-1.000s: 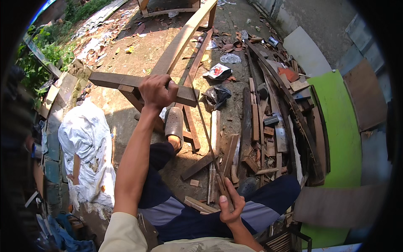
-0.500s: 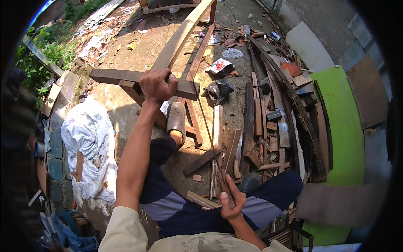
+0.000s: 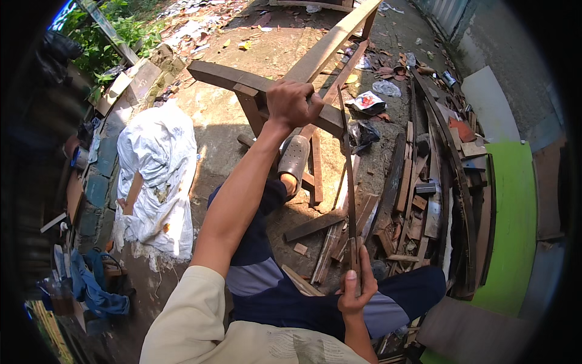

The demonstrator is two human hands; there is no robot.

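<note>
Our left hand (image 3: 293, 102) is clenched around the dark wooden crossbar (image 3: 254, 85) out ahead, while our right hand (image 3: 357, 290), nearer our lap, has its fingers wrapped on the handle of a long thin saw blade (image 3: 348, 164) running up to that bar.

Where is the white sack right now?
In the head view, the white sack lies crumpled on the dirt ground at the person's left, beside the left forearm, below-left of the wooden frame that the left hand grips.
</note>
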